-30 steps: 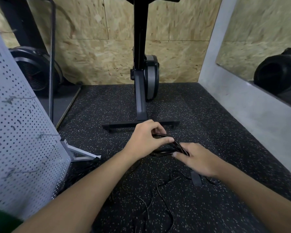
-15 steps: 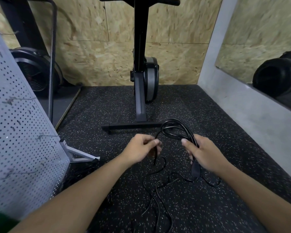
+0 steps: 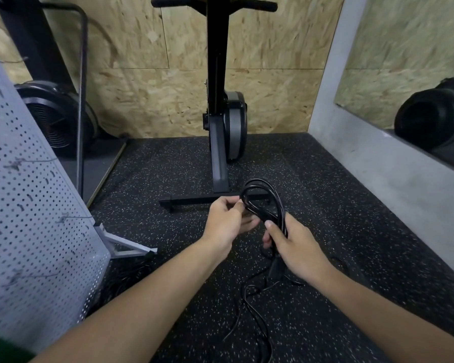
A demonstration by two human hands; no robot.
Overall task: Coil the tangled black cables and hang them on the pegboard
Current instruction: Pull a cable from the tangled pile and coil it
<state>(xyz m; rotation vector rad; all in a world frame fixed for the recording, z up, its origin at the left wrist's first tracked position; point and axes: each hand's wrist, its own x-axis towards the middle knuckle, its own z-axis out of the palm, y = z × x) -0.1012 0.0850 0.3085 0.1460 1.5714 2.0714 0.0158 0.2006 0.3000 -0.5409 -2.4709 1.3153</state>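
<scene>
Black cable (image 3: 262,200), looped at mid-frame above the speckled floor (image 3: 351,231) with its tail trailing to lower centre, looks light, limp and apt to spring open, so the gathered loops, where the right hand (image 3: 296,247) curls round them, seem the best hold while the left hand (image 3: 227,221) pinches one strand.

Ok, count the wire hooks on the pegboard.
4 hooks on the white pegboard: one near its top, one at mid-height, one by its right edge, one lower down. Others may lie out of frame.
</scene>
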